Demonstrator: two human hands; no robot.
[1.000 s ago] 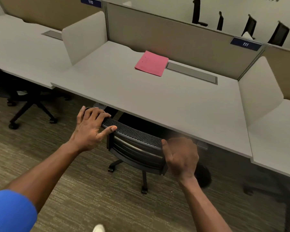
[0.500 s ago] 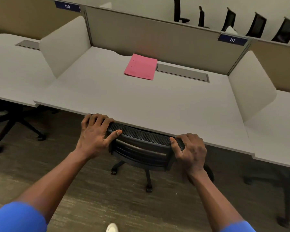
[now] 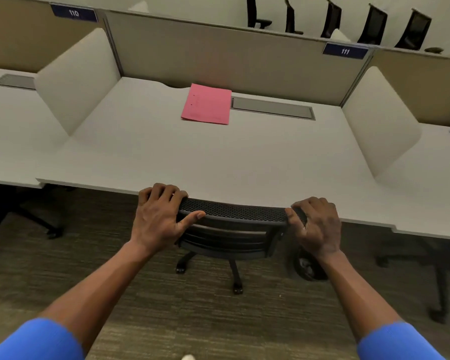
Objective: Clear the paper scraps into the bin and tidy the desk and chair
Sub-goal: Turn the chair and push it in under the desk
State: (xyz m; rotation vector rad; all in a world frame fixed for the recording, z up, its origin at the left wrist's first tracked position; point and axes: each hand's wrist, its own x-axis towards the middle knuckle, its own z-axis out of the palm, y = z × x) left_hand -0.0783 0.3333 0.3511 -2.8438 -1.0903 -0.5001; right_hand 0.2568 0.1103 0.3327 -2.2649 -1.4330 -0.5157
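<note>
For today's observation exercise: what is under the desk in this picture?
Under the desk sit a black chair, its backrest gripped by the left hand and right hand, and a dark bin. The chair's seat is hidden by the desktop.

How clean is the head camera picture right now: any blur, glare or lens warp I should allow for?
Head view: sharp at the centre, both hands, left and right, and the chair back crisp; wide-angle warp bows the desk edge and partitions; soft even light with no glare on the pink folder; deep shadow under the desk hides the bin contents.
</note>
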